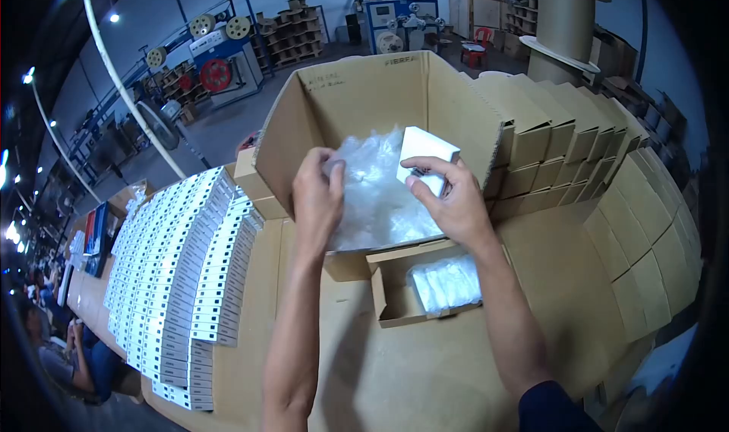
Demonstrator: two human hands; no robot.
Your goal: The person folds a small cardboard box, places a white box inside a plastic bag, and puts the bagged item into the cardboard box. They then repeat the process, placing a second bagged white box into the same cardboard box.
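A large open cardboard box (372, 113) stands in front of me, with a heap of clear plastic bags (364, 197) inside. My left hand (317, 193) is at the left of the heap, fingers curled in a pinch against the edge of a clear plastic bag. Over the box's right side, my right hand (458, 200) grips a small white box-like piece (427, 151), thumb and fingers on its near face. Below the large box lies a small open carton (391, 307). Several plastic-wrapped white pieces (446, 284) sit in a row in its right part.
Stacks of white boxes with dark square marks (171, 272) fill the table's left. Folded brown cartons (547, 136) stand in rows at right, with more cartons (645, 242) nearer. Behind are spool machines (228, 60) and a large reel (566, 22). Another person (68, 356) sits far left.
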